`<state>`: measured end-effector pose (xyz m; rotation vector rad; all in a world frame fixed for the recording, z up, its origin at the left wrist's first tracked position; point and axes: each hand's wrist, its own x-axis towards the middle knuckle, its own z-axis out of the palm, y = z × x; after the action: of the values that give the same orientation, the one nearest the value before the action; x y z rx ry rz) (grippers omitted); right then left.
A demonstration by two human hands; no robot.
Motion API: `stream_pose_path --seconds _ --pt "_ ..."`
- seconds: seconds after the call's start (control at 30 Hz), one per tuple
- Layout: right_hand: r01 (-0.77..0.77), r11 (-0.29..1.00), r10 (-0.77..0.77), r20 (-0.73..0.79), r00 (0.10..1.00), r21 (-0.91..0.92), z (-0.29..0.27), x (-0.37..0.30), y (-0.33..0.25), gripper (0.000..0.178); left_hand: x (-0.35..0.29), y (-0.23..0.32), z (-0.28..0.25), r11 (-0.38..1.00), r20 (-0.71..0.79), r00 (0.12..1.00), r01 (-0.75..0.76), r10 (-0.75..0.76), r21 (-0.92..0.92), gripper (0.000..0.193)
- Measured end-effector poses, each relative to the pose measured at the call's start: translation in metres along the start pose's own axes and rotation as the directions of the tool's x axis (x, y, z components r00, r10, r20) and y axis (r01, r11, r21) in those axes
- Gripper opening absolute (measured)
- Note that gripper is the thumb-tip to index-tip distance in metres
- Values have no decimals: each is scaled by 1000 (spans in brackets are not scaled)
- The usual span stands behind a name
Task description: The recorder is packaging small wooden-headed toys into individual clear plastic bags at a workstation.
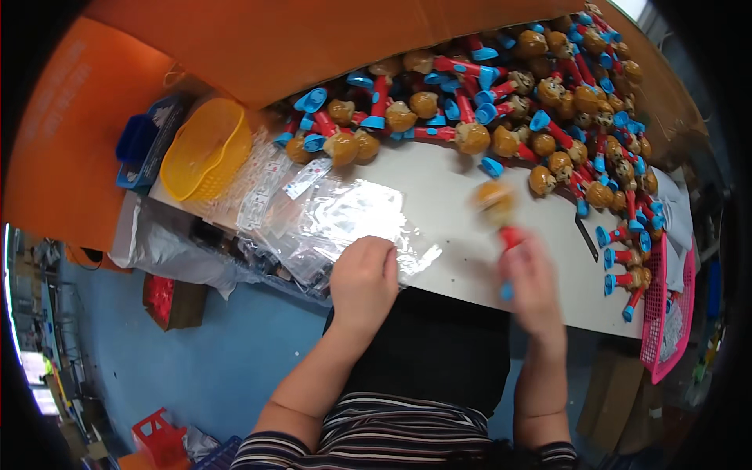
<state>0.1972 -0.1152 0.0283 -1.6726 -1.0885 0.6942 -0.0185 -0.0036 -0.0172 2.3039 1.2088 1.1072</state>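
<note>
In my right hand [533, 286] is a toy figure with a round, glossy brown head [493, 202], a red stem and a blue end; it is blurred by motion. My fingers wrap round its red stem, above the white table [462, 270]. My left hand [365, 276] is closed at the near edge of a spread of clear plastic bags [345, 211]. Its fingertips are hidden, so whether it pinches a bag cannot be made out. Many similar figures [471, 138] lie heaped along the far and right side of the table.
A yellow basket [174, 184] and a blue bin [135, 141] stand at the left. Orange card [329, 39] walls the far side. A pink basket [652, 345] is at the right edge, near a dark flat strip [586, 239]. On the floor sits a carton with red pieces [160, 299].
</note>
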Motion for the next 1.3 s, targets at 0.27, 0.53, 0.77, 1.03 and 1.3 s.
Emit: stream_pose_path --seconds 0.27,0.53,0.77,1.03,1.3 --pt "442 802 -410 169 897 -401 53 -8 5 36 5 2 -3 979 71 991 123 -113 -165 19" --pt "534 583 -568 162 807 -612 50 -11 14 42 14 3 -8 933 118 978 201 -173 -300 6" --pt "469 594 -587 46 808 -653 61 -8 14 45 16 7 -6 955 118 990 103 -73 -277 5" --pt "478 771 -522 11 853 -421 67 -11 17 32 30 22 -4 951 54 977 -186 205 -247 13" --pt "20 992 -38 150 988 121 34 -33 16 39 19 21 -14 982 98 994 -20 38 -186 11"
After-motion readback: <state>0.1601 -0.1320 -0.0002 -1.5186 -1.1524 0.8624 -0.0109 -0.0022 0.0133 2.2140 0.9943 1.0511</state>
